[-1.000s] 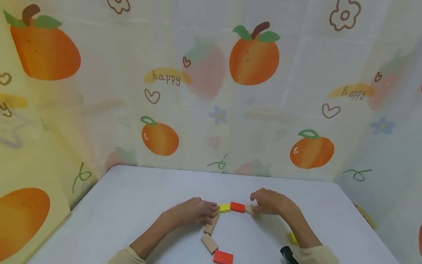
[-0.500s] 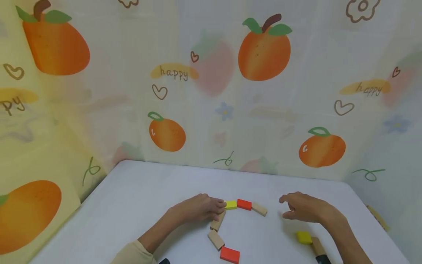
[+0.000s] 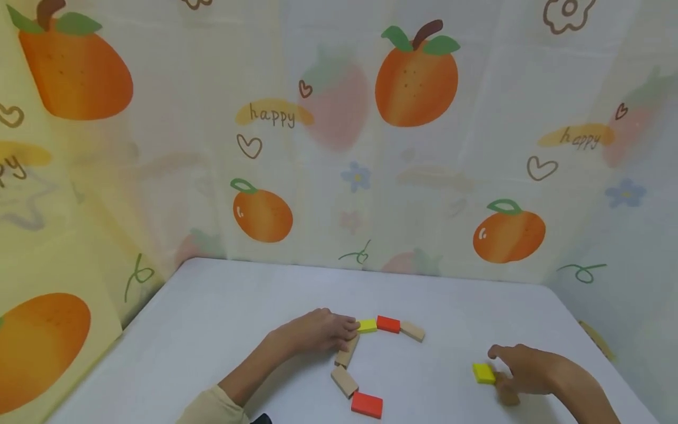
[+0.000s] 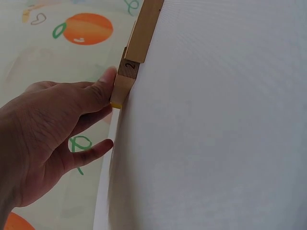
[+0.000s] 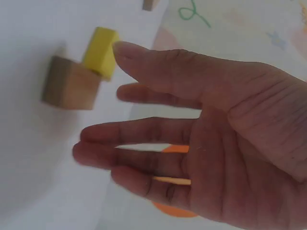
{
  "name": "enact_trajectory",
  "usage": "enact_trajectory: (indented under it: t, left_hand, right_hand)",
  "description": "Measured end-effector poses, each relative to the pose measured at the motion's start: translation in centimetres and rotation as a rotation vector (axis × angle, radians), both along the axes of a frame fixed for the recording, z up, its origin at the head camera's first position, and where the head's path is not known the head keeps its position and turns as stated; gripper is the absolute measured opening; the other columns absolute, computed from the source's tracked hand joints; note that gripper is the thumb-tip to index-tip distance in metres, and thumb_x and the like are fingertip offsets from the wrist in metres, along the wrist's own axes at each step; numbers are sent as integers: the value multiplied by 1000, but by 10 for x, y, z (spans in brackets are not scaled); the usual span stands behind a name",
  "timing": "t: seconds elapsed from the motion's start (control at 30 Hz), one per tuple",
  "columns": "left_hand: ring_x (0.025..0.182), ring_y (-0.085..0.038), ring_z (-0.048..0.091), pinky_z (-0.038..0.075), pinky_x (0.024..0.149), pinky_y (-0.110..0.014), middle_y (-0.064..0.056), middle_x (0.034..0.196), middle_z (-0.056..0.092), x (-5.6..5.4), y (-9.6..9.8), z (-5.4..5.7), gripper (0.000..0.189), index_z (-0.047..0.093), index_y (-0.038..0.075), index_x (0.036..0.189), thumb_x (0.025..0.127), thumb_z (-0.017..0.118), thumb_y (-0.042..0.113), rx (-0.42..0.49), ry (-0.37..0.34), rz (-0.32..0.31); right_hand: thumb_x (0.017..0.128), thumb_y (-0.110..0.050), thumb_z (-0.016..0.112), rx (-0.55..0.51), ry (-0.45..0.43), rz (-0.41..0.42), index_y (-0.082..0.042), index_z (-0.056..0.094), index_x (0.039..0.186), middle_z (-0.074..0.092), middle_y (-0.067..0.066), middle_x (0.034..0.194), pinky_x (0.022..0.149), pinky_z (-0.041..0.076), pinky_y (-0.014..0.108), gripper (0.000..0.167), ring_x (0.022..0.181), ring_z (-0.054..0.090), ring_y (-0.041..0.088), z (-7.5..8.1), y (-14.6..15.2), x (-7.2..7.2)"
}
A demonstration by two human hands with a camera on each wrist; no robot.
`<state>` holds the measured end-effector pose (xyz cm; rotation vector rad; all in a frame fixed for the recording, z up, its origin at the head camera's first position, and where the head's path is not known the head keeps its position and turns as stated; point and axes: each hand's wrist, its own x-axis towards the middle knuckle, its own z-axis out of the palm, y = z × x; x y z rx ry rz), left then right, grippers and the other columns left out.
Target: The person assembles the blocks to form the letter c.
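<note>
In the head view my left hand [image 3: 323, 330] pinches the upper end of a wooden block [image 3: 346, 353], its fingertips beside a yellow block [image 3: 367, 325]. From there a red block [image 3: 388, 324] and a wooden block [image 3: 412, 331] continue to the right. Below, a second wooden block [image 3: 344, 381] and another red block [image 3: 366, 405] carry on the curve. My right hand [image 3: 529, 370] hovers at the right with fingers apart, close to a loose yellow block [image 3: 484, 373] and a blurred wooden block [image 5: 72, 84]. The right wrist view shows nothing between its fingers.
The blocks lie on a white table [image 3: 254, 294]. A curtain printed with oranges [image 3: 415, 82] stands behind it. At the right edge a tan object [image 3: 598, 341] is partly visible beyond the table. A digit marks one wooden block [image 4: 128, 68].
My right hand has let go of the wooden block at the curve's right end and moved right and down to the loose blocks. The left hand stays in place.
</note>
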<state>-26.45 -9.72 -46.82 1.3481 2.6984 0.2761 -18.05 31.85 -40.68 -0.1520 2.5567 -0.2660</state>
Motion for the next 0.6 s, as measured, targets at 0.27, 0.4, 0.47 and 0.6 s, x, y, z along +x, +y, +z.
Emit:
enact_trajectory:
  t: [0.27,0.4,0.47,0.6]
  left_hand:
    - [140,-10,60,53,113,-35,5,146,65,-4,-3,0,44,68,23,138,96,75,32,-10,47,-31]
    - [139,-11,61,54,112,-35,4,145,65,-3,-4,0,43,69,21,138,96,75,32,-11,66,-47]
    - [139,-12,61,55,111,-36,3,145,66,-3,-4,1,43,69,21,138,96,75,32,-12,79,-54]
    - [139,-12,61,55,110,-35,3,144,66,-1,-3,2,44,69,20,137,96,75,32,-10,81,-52]
  right_hand:
    - [90,-24,81,-94,9,-19,-16,58,118,64,5,97,81,53,50,38,89,55,25,-17,6,6]
    - [89,-19,82,-144,20,19,-15,55,115,63,5,94,79,52,49,37,86,55,26,-26,12,6]
    - [92,-17,77,-139,16,59,-16,54,113,62,3,89,74,51,42,31,79,54,21,-31,17,4]
    - [97,-16,70,-118,23,49,-18,56,113,58,2,82,68,47,36,22,72,53,20,-30,21,4]
